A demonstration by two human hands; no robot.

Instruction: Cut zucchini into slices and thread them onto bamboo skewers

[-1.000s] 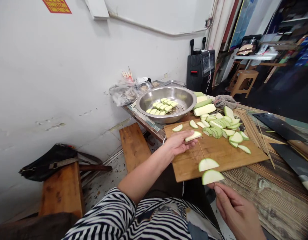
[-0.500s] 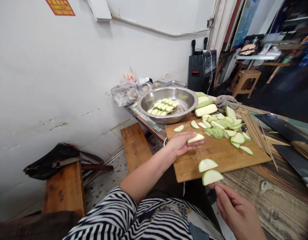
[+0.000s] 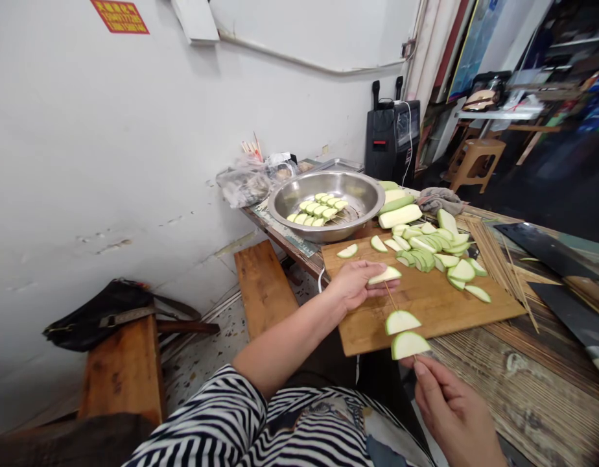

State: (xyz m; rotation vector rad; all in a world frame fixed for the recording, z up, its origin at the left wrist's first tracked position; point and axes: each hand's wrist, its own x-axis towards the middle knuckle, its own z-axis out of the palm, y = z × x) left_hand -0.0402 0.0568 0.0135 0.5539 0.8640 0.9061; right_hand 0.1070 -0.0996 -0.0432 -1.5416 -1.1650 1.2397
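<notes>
My left hand (image 3: 354, 285) holds a pale green-edged half-round slice (image 3: 384, 275) between thumb and fingers, over the cutting board (image 3: 367, 331). A thin wooden skewer (image 3: 391, 297) meets that slice at its far end. My right hand (image 3: 452, 402) pinches the skewer's near end, and two half-round slices (image 3: 410, 345) sit on it just beyond the fingertips. Many cut slices (image 3: 421, 243) lie piled and scattered on the board. Behind it, a steel basin (image 3: 280, 201) holds skewered slices (image 3: 323, 206). Peeled long vegetables (image 3: 399, 216) rest beside the basin.
Loose skewers (image 3: 496, 259) lie right of the board, with two dark-bladed knives (image 3: 566, 318) farther right. A grey cloth (image 3: 440, 200), plastic bags (image 3: 246, 181) and a black speaker (image 3: 391, 139) are at the back. Wooden benches (image 3: 263, 282) stand on the left.
My right hand and the skewer have shifted slightly left and away from me. The slice in my left hand has moved a little right and down, closer to the threaded slices.
</notes>
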